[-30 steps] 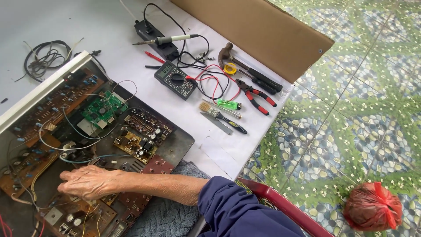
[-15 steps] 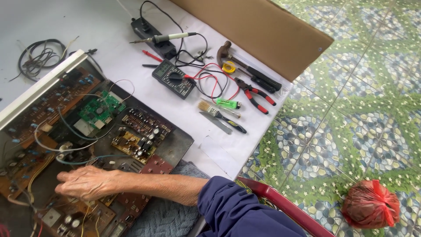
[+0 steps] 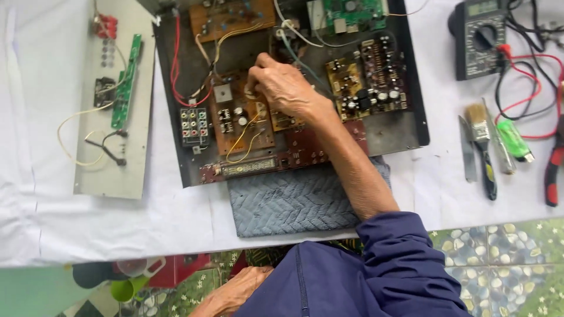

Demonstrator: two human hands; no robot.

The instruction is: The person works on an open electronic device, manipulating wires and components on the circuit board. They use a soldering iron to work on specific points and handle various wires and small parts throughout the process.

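Reaching into the opened amplifier chassis [image 3: 405, 126], the person's right hand [image 3: 285, 88] rests on the brown circuit board [image 3: 241, 120] near the centre, fingers curled and pinching at something small on the board; what they pinch is too small to tell. That board sits at about eleven o'clock from the blue sleeve [image 3: 393, 258]. The left hand [image 3: 232, 293] lies low at six o'clock, over the patterned floor, fingers loose and holding nothing. A grey quilted pad [image 3: 288, 202] lies just below the chassis. At nine o'clock, a detached grey panel [image 3: 108, 176] carries a narrow green board [image 3: 126, 82]. Out at three o'clock lie a multimeter [image 3: 479, 38] with red and black leads [image 3: 520, 88], a small brush [image 3: 482, 147], a green lighter [image 3: 515, 140] and red-handled pliers [image 3: 552, 167] on the white cloth [image 3: 88, 229].
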